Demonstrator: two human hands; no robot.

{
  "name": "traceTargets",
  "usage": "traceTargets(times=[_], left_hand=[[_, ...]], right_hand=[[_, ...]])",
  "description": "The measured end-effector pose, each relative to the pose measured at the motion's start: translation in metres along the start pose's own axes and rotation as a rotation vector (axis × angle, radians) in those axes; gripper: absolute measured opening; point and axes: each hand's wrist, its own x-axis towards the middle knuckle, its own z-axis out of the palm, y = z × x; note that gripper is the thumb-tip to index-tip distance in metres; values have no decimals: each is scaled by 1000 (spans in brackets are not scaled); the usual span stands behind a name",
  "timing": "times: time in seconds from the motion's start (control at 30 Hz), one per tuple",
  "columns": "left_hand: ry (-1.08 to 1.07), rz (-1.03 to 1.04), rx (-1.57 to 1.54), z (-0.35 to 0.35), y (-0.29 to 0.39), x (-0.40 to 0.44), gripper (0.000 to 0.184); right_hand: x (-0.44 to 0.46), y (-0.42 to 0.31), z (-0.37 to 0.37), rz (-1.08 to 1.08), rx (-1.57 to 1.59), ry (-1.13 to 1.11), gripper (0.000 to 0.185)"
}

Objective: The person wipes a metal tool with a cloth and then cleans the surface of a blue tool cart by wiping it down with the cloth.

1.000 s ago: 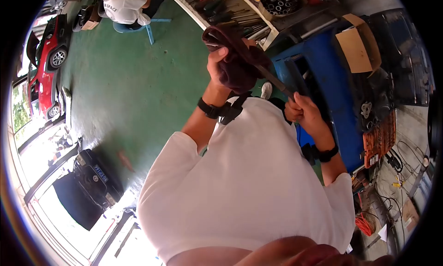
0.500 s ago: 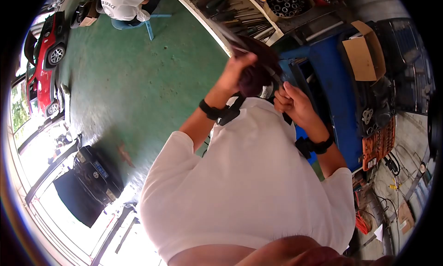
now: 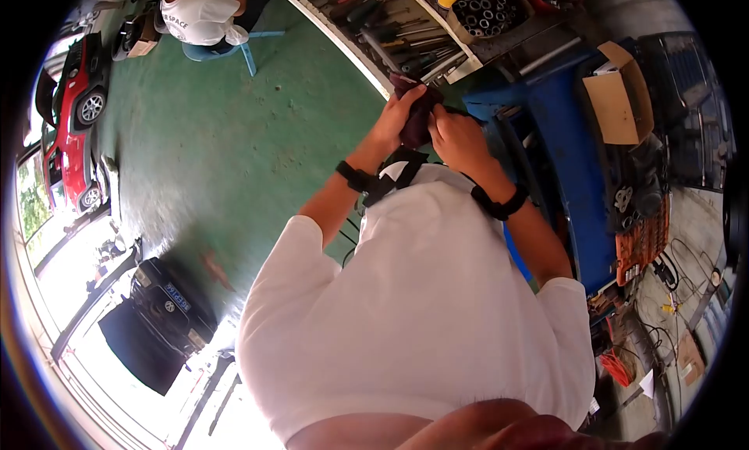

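A dark maroon cloth (image 3: 418, 124) is bunched between my two hands, in front of my chest. My left hand (image 3: 395, 121) is closed on its left side, the thumb lying over it. My right hand (image 3: 457, 136) grips the cloth from the right, fingers curled. A grey metal bar (image 3: 380, 51) extends up and left from the cloth, over the tool tray (image 3: 406, 21); how much of it the cloth wraps is hidden.
A blue cabinet (image 3: 573, 161) stands at the right, near a cardboard box (image 3: 612, 105) and an orange socket set (image 3: 641, 243). Sockets (image 3: 488, 12) fill a bin at the top. A seated person (image 3: 201, 17) is at upper left; a red car (image 3: 74, 130) is far left.
My right hand has moved up and left onto the cloth, closer to my left hand. The cloth is more tightly bunched, and the bar now points up-left over the tray.
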Motion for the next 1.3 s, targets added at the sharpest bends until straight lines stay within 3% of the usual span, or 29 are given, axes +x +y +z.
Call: traceTargets(times=[0.07, 0.23, 0.37, 0.4, 0.5, 0.57, 0.67, 0.73, 0.87, 0.93, 1.0, 1.1, 1.3], left_hand=[[5, -62, 198, -20, 14, 22, 34], [-45, -308, 787, -69, 37, 97, 37], [-88, -332, 980, -83, 27, 129, 37], [-96, -338, 994, -82, 27, 133, 37], [-148, -331, 1015, -84, 30, 141, 38], [-293, -312, 1069, -87, 33, 154, 37], [-326, -222, 1165, -84, 47, 151, 37], [-319, -261, 1285, -95, 48, 161, 38], [-382, -247, 1512, -101, 53, 170, 44], [-398, -209, 1479, -111, 45, 179, 47], [-438, -118, 1431, -112, 41, 182, 58], [-445, -161, 1624, -103, 49, 183, 58], [-370, -89, 1694, -122, 44, 195, 50]], right_hand=[[2, 0, 2, 116, 8, -224, 34], [12, 37, 39, 399, 391, -127, 40], [54, 111, 99, 526, 827, -47, 31], [65, 112, 98, 534, 836, -35, 31], [96, 95, 101, 849, 1187, -103, 23], [110, 87, 115, 881, 1233, -99, 23], [119, 92, 141, 948, 1346, -67, 25], [123, 93, 145, 1024, 1642, 18, 25], [142, 113, 156, 1023, 1544, -83, 26], [149, 122, 168, 1064, 1571, -72, 24], [146, 121, 177, 915, 1791, -43, 24], [153, 121, 174, 974, 1607, -5, 22], [172, 117, 182, 973, 1550, 66, 27]])
